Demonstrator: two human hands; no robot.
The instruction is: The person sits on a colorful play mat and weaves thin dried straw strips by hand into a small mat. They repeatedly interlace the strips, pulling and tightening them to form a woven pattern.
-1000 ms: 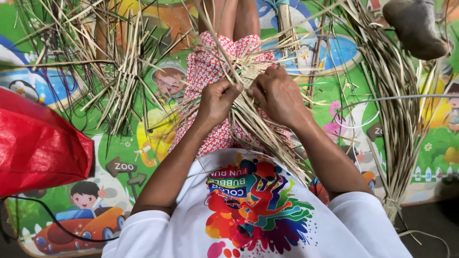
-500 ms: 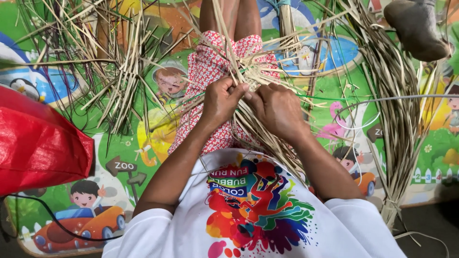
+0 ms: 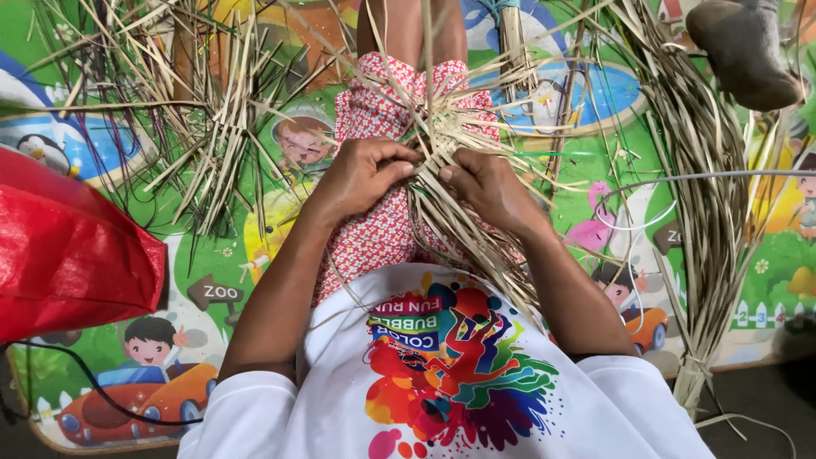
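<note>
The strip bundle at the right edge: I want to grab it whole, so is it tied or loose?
Tied at one end. The strip bundle narrows to a bound knot at its lower end; its upper strips fan out loose over the play mat.

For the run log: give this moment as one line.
left hand: pinching strips | right hand: pinching strips | strips: over lap | bundle: on mat | bag: left

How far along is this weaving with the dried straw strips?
Early, by the look of it. Done: only a small crossed patch of pale dried straw strips on the lap. In hand: the left hand and right hand pinch strips at that patch. Left: long loose ends fan out unwoven, and a tied bundle of dried leaves and a scattered straw pile lie on the colourful cartoon mat.
</note>
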